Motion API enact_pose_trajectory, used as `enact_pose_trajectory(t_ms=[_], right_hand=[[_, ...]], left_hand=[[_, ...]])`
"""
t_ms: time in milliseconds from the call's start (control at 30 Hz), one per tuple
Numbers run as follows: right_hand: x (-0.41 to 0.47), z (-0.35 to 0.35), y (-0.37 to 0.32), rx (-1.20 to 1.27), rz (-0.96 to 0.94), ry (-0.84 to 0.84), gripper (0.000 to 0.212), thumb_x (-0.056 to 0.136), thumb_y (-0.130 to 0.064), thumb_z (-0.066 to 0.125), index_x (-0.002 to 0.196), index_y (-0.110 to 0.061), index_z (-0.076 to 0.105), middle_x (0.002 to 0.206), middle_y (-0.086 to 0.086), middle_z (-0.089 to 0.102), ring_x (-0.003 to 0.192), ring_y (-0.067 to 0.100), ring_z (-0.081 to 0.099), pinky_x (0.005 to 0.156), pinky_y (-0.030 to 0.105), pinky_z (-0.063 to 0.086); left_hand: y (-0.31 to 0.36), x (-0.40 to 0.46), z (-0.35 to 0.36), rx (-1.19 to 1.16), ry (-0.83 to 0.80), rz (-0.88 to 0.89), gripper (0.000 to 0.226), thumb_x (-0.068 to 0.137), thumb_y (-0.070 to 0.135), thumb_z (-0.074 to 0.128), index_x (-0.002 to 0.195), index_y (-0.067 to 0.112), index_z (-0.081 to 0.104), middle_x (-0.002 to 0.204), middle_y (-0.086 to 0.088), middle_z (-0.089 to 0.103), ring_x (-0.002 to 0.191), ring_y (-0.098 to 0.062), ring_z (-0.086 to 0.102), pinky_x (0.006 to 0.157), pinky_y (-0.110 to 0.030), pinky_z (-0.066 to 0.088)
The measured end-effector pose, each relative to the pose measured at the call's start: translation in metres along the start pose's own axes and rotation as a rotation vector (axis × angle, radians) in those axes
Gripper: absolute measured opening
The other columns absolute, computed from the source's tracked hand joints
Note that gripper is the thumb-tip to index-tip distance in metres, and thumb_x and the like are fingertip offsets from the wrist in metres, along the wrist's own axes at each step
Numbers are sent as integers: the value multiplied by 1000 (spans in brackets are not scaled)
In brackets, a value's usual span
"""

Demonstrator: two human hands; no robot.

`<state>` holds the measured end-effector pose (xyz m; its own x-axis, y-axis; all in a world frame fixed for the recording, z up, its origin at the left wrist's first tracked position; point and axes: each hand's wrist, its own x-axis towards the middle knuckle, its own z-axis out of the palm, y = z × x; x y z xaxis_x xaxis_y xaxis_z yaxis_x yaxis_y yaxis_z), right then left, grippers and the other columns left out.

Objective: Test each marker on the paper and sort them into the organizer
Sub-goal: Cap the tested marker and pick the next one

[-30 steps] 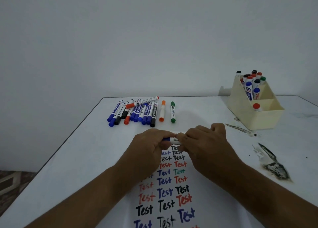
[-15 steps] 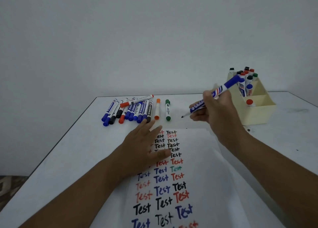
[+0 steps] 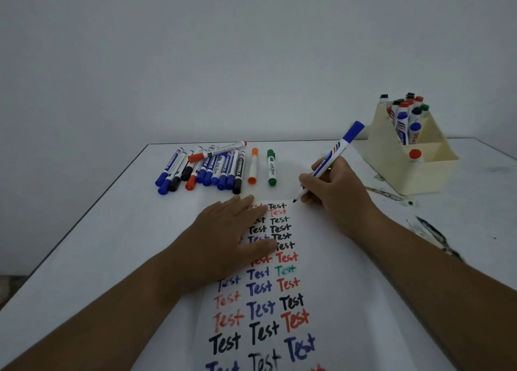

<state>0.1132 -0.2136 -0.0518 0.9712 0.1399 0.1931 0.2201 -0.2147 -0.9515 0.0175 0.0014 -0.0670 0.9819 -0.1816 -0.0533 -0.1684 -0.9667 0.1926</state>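
A paper [image 3: 330,300] crowded with "Test" lies on the table [image 3: 84,244]; the left hand [image 3: 223,230], fingers flat and together, pins it steady; the right hand [image 3: 333,191] pinches a blue marker [image 3: 333,158], tip poised at the sheet's top; organizer [image 3: 405,166] waits nearby.

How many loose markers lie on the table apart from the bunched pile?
2: an orange marker just right of the pile, a green marker right of that. None seems hidden.

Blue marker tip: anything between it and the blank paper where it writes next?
Nothing visible. The blue-capped white marker in the right hand points at bare white paper; the left hand lies flat farther left.
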Motion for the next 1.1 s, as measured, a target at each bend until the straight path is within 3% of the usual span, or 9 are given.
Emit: enact_pose_trajectory(t_ms=[167,333,500,733,900,1100], right_hand=[[3,1,3,-100,-40,-48,22,93,-27,71,102,-19,52,86,7,73,70,22,73,71,33,62],[3,2,1,-132,-38,-90,21,93,-23,70,102,-16,51,85,12,72,66,21,71,65,28,62],[3,0,4,-88,-57,-50,23,93,-24,71,103,-15,53,83,9,73,68,23,73,71,34,63],[2,5,6,-158,-95,-26,20,94,-24,69,102,-19,52,85,7,71,69,18,72,66,21,59],[1,1,5,-71,-70,13,21,92,-20,69,103,-14,52,86,11,71,69,23,72,70,33,63],[1,3,5,-163,-85,-5,19,94,-21,68,102,-16,52,87,10,68,65,18,68,60,18,55]], left_hand=[[0,0,-2,-58,-23,-1,78,74,89,26,145,58,13,161,18,6,147,-7,4,119,-39,10],[-1,-1,-2,-69,-19,-10,77,74,90,27,143,61,11,160,20,6,147,-6,4,118,-38,11],[1,-2,-4,-77,-24,-7,77,73,90,27,143,61,12,160,20,7,147,-6,5,119,-39,11],[1,-3,-4,-65,-25,-7,77,75,89,27,144,59,11,160,20,6,147,-6,4,118,-37,10],[1,-3,-3,-52,-23,-4,77,76,88,27,145,58,12,160,19,7,147,-6,5,118,-37,10],[1,-2,-3,-47,-26,-3,77,76,88,26,145,58,11,160,19,7,147,-7,5,118,-37,10]])
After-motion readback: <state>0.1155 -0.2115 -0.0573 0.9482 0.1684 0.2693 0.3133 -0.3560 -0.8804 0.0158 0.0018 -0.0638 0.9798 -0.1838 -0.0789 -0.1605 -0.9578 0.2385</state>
